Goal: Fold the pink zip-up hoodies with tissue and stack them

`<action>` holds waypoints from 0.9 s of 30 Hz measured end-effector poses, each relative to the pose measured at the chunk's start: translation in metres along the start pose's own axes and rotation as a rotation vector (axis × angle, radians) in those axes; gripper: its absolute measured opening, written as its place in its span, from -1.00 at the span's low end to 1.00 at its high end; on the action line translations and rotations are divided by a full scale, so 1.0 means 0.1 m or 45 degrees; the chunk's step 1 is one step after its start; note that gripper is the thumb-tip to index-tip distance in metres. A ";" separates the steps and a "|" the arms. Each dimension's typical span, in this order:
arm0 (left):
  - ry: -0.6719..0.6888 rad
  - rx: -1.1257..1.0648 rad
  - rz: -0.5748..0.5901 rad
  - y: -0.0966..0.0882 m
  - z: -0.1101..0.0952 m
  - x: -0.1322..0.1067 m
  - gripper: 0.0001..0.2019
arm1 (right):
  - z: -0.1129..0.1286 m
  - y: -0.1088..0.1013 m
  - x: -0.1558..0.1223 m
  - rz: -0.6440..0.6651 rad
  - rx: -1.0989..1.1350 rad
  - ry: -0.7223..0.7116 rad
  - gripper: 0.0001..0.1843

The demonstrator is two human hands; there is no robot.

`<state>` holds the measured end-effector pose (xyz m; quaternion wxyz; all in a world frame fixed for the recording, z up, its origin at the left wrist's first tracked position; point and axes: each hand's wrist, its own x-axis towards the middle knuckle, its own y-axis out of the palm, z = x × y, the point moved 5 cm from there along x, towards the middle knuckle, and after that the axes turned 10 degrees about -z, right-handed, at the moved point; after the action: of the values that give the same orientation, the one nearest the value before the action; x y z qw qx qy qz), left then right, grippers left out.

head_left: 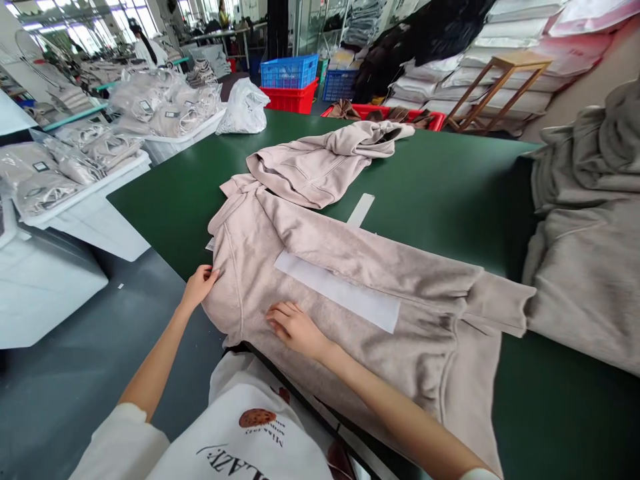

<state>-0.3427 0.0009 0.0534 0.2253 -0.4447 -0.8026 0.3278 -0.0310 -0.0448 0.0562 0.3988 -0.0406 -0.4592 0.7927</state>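
The left hand (200, 288) has its fingers closed on the left edge of the garment (410, 353), thumb above. The right hand (296, 329) is palm down on the cloth, its fingers a little curled and gripping nothing. The left forearm rises from the lower left; the right one crosses the garment from the lower right.

The garment lies on the green surface (450, 173). Its folding seems partly made: the far sleeve (380, 260) is already laid along the body, beside a white strip (345, 293). The near side seems not yet turned in. Beyond, a second garment (320, 163) lies loose; at the right stands a pile (590, 267).
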 end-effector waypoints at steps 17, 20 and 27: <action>-0.384 -0.232 0.544 -0.02 0.07 0.59 -0.53 | -0.14 0.25 0.08 -0.237 0.008 -0.025 -0.78; -0.291 -0.215 0.374 -0.07 0.05 0.70 -0.58 | -0.14 0.26 0.07 -0.236 0.008 -0.023 -0.78; -0.225 -0.285 0.259 -0.23 0.10 0.79 -0.45 | -0.16 0.26 0.07 -0.243 0.030 -0.029 -0.76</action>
<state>-0.4017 0.0573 0.0687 0.0685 -0.5153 -0.8017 0.2951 -0.0441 -0.0358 0.0289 0.4677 0.0172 -0.4563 0.7568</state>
